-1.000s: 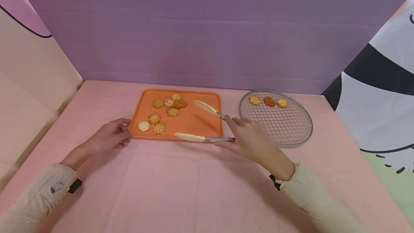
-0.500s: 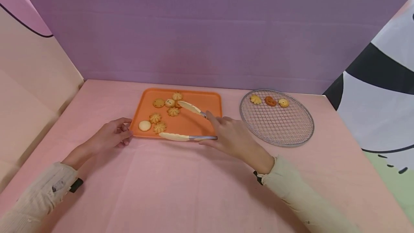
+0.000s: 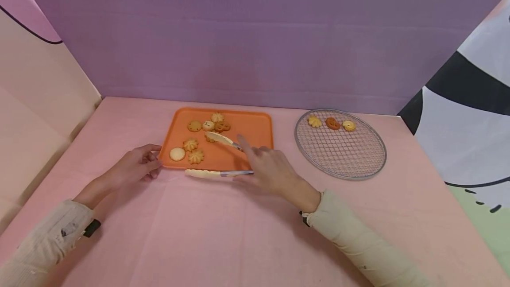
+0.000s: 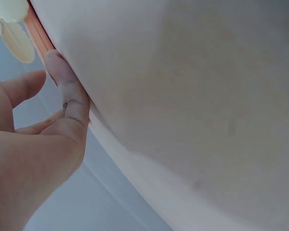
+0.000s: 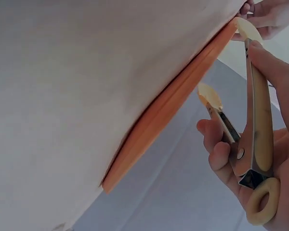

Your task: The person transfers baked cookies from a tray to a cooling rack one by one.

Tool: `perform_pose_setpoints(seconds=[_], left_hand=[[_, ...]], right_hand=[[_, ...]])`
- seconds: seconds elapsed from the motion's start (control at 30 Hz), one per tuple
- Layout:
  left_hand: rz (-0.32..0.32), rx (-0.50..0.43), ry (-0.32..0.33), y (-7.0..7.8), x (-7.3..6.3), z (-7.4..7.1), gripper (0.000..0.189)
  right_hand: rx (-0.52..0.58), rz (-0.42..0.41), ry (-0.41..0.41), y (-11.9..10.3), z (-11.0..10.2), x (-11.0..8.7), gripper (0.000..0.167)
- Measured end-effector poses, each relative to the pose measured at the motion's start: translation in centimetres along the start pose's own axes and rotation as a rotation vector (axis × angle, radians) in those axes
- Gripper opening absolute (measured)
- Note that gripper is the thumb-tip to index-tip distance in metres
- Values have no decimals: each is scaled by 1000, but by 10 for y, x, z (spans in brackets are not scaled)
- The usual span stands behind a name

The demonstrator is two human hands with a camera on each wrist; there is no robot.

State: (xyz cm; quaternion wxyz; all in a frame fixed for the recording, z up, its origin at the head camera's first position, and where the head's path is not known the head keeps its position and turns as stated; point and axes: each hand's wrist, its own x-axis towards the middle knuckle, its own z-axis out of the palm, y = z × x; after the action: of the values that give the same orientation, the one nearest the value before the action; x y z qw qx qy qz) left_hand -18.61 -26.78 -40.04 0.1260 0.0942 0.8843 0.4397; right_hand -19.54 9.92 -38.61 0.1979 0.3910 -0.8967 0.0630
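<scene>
My right hand [image 3: 275, 172] holds a pair of tongs [image 3: 223, 139] with cream-coloured tips and metal arms spread wide. One tip overlaps a flower-shaped cookie [image 3: 208, 139] on the orange tray [image 3: 251, 123]; the other shows just in front of the tray's near rim. Nothing sits between the tips. In the right wrist view, the tongs' ring end [image 5: 264, 202] lies by the palm. My left hand [image 3: 133, 165] touches the tray's left edge near its front corner, with the thumb [image 4: 60, 70] against the rim and the other fingers loosely bent.
Several more cookies lie on the tray, among them a plain round one [image 3: 177, 154] and a pretzel-shaped one [image 3: 222, 126]. Right of it, a round wire rack [image 3: 342, 154] bears three cookies along its far side. A purple wall [image 3: 255, 56] stands behind the pink table [image 3: 199, 234].
My right hand has moved left with the tongs, bringing their tips from the tray's middle to the cookies on its left half. My left hand stays at the tray's edge.
</scene>
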Motion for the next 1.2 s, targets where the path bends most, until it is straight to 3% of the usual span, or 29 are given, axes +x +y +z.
perform_pose_setpoints(seconds=[0.33,0.87,1.2], left_hand=[[1,-12,-4,1,-1,-1,54],[-3,-24,-3,3,-1,-1,53],[-19,-34,-13,2,-1,0,54]], right_hand=[[-20,2,43,-2,0,7,55],[-71,-17,-41,-7,0,22,50],[-99,25,-86,-7,-1,21,48]])
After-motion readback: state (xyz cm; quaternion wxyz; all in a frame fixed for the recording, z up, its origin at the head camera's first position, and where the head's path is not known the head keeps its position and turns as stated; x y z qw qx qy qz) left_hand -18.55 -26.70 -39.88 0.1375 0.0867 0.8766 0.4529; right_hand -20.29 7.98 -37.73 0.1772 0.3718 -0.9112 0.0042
